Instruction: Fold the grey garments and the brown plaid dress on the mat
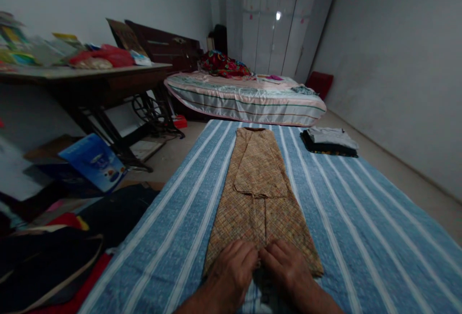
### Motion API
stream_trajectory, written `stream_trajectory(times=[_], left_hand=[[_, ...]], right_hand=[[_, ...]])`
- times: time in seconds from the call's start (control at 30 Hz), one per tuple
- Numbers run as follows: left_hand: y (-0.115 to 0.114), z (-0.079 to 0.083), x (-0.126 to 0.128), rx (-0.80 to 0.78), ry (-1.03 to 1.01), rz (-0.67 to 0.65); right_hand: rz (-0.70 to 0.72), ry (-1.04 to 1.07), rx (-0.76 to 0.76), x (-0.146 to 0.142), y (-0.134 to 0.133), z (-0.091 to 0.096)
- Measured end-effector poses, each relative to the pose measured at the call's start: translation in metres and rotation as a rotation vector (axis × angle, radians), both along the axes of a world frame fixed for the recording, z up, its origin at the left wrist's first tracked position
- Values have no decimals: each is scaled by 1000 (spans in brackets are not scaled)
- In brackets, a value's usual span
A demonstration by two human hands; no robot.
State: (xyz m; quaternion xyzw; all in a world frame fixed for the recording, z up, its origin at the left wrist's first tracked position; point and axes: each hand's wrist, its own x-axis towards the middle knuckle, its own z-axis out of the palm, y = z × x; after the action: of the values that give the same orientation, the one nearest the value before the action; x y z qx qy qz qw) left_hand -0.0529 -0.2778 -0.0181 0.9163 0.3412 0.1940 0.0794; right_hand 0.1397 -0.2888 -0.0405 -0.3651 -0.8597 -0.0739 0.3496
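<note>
A yellow-brown checked shirt [249, 217] lies lengthwise on the blue-and-white striped cloth [180, 198]. Its dark neck opening is at the far end, the sides are folded inward, and a sleeve lies across the upper part. At the near hem, my left hand [234, 263] has its fingers curled together on the fabric, left of the centre. Close beside it, my right hand [285, 262] is closed on the same hem, just right of the centre. The fingertips and the bit of hem under them are partly hidden.
A stack of folded clothes [329, 141] sits at the far right of the striped cloth. Beyond is a bed [245, 102] with a red floral bundle. To the left stand a sewing-machine table [108, 75], a blue box [96, 162] and piled clothes [54, 261].
</note>
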Motion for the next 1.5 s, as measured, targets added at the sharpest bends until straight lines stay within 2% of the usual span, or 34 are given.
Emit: stream_trajectory(times=[0.2,0.33,0.5,0.63,0.83,0.97,1.13,1.27,1.37,1.5], left_hand=[[-1,-14,-13,185,-84,36],[-1,-17,-17,278,-117,38],[-2,-6,-10,295,-130,42],[-4,4,4,207,-58,7],[3,-6,22,286,-170,27],[6,-8,21,313,-158,-4],[4,-11,17,320,-140,-11],[4,-12,18,326,-110,-50],[7,-10,21,321,-72,-96],[12,-9,25,298,-72,-138]], right_hand=[[15,-11,-19,1,0,0],[-13,-2,-8,-1,-1,2],[-18,-18,-7,-2,-3,7],[-43,7,-7,-3,-3,4],[-124,49,0,-3,-9,2],[-177,73,45,4,-16,3],[-227,84,93,18,-23,-5],[-191,61,100,24,-22,-8],[-128,55,79,24,-19,-2],[-24,69,-101,29,-18,14]])
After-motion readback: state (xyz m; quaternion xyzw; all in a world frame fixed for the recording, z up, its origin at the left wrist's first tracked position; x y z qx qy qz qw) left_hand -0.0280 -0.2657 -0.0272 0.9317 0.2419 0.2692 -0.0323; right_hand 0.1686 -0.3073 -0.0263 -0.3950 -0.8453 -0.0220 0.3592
